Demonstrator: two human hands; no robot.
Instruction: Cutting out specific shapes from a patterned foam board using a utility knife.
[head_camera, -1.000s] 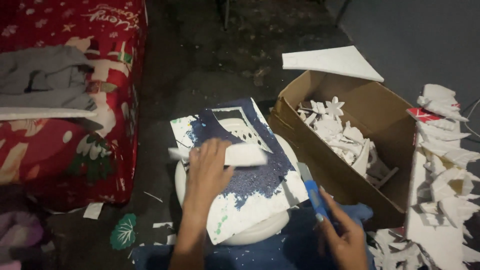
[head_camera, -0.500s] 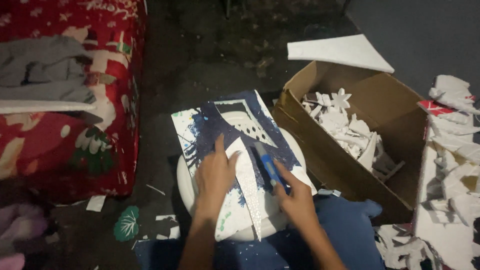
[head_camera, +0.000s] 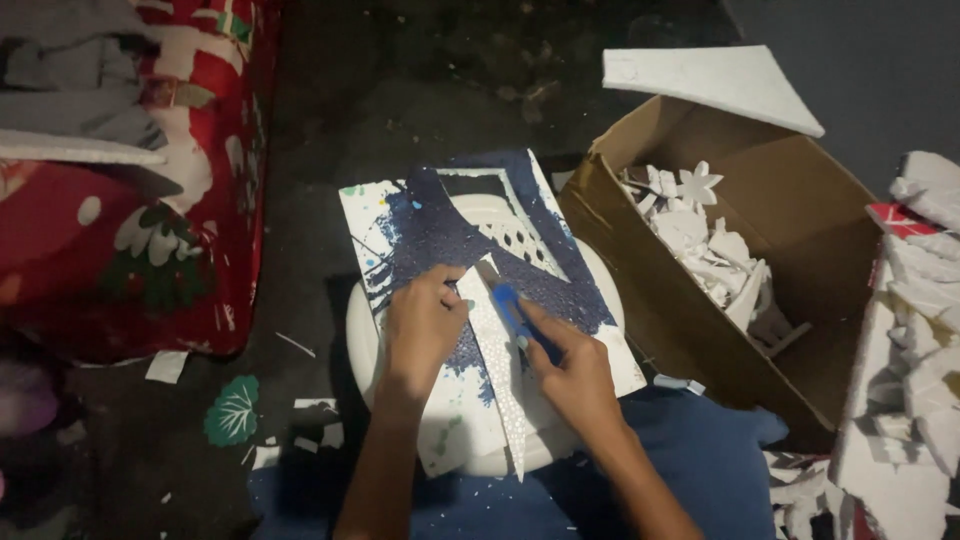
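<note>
A white foam sheet (head_camera: 440, 230) splashed with dark blue glitter paint lies on a round white stool (head_camera: 362, 340). My left hand (head_camera: 422, 325) presses flat on the sheet, fingers spread. My right hand (head_camera: 572, 372) grips a blue utility knife (head_camera: 510, 305), its tip against the sheet beside a long white foam strip (head_camera: 498, 375) that points toward me. A triangular cut-out in the sheet shows the stool's lattice top (head_camera: 515, 240).
An open cardboard box (head_camera: 790, 260) of white foam cut-outs stands to the right, a white foam slab (head_camera: 715, 80) behind it. More foam scraps (head_camera: 920, 350) pile at far right. A red patterned cushion (head_camera: 130, 200) sits left. Blue cloth (head_camera: 700, 460) covers my lap.
My right hand brought the blue knife from the stool's right edge onto the sheet. The white foam piece under my left hand turned from crosswise to lengthwise, and the hand settled lower on the sheet.
</note>
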